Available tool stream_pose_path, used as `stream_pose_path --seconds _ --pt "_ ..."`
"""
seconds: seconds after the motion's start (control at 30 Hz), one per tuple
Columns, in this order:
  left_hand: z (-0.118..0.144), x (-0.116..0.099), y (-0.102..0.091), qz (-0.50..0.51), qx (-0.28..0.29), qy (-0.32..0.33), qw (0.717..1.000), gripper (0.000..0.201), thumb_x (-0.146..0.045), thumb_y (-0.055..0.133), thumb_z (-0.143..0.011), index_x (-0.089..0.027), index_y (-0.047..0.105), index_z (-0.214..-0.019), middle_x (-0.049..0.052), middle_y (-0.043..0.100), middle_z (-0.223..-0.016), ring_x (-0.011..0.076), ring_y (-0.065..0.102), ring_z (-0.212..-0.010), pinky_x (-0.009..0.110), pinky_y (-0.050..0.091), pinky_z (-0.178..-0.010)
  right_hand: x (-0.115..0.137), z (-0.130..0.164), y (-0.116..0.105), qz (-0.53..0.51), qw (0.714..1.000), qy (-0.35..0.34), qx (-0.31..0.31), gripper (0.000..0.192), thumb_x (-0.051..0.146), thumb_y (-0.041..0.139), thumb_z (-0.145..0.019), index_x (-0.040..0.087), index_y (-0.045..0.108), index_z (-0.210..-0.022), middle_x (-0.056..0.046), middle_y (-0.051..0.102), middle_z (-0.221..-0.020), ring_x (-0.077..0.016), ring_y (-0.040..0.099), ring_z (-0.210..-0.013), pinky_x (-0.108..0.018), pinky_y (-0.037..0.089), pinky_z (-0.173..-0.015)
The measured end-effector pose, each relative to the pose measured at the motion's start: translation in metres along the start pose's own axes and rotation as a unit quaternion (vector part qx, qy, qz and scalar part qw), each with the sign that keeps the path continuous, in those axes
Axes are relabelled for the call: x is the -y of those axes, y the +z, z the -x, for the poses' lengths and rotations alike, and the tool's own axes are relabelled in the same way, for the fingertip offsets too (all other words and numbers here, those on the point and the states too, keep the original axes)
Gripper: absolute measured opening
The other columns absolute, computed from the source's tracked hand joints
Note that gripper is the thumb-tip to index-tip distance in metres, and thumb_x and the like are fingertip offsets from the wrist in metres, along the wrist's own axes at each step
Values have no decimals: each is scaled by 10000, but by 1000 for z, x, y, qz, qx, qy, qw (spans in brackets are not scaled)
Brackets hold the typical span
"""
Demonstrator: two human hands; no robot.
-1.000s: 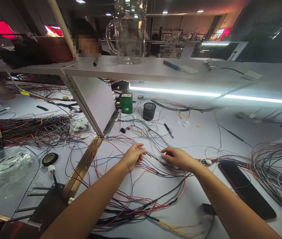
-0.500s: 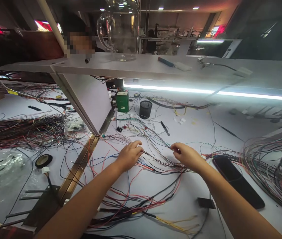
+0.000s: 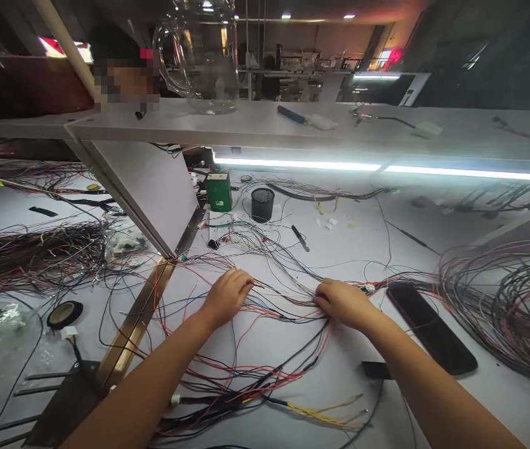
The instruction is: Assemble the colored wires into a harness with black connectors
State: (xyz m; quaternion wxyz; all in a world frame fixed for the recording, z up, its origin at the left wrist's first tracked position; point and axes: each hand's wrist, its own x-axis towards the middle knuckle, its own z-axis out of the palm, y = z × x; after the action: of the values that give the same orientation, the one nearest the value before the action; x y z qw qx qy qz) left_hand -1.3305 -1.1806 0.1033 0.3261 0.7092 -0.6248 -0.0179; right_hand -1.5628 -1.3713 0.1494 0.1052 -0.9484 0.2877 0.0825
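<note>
My left hand (image 3: pixel 227 296) is closed in a pinch around thin wires (image 3: pixel 265 288) that run rightward from its fingertips. Over the same bundle, my right hand (image 3: pixel 342 301) curls its fingers down onto the wires, gripping them near a white connector (image 3: pixel 368 287). Between the hands the strands spread loosely, brown and dark ones among them. Below lie red and black wires (image 3: pixel 265 377) and a bunch with yellow ends (image 3: pixel 325 416). Which strands each hand holds is partly hidden by the fingers.
A black phone (image 3: pixel 433 330) lies right of my right arm, beside coiled wires (image 3: pixel 503 305). Further back stand a mesh cup (image 3: pixel 262 206) and a green box (image 3: pixel 219 192). Black tape (image 3: pixel 64 314) lies left. A glass jug (image 3: pixel 211 68) stands on the shelf (image 3: pixel 255 128); a person is behind it.
My right hand has lowered and closed onto the wire bundle. The left keeps its pinch. The whole view has shifted, so things stand further left.
</note>
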Motion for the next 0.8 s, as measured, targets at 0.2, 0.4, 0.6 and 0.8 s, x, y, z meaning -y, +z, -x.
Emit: stream_pose_path --seconds 0.2,0.4,0.6,0.8 --pt "5 7 5 -69 53 7 996 185 -241 413 -946 -206 583 -883 49 641 -919 211 526 -893 349 397 -816 -6 0 6 -1 997 29 -65 227 256 390 -912 199 597 -837 -55 620 -907 -178 582 -786 -277 359 -616" --pt "3 5 5 -23 12 -6 1000 177 -257 396 -958 -204 562 -923 45 643 -952 200 527 -908 341 402 -857 5 7 12 -66 979 -137 -138 324 99 387 -878 242 576 -1098 -44 601 -1101 -152 577 -950 -271 435 -802" --pt "2 -1 1 11 -19 -19 1000 173 -264 390 -961 -205 552 -961 47 639 -985 201 531 -957 351 404 -901 31 -4 21 -4 981 -158 -115 397 151 483 -872 236 533 -1257 -72 656 -1045 -206 563 -973 -310 448 -793" --pt "4 1 0 21 -22 -31 999 164 -260 424 -944 -211 580 -961 53 629 -1029 198 551 -1000 373 406 -952 28 -14 13 10 980 -134 -149 220 187 454 -906 206 671 -938 -82 625 -1022 -223 509 -972 -337 397 -835"
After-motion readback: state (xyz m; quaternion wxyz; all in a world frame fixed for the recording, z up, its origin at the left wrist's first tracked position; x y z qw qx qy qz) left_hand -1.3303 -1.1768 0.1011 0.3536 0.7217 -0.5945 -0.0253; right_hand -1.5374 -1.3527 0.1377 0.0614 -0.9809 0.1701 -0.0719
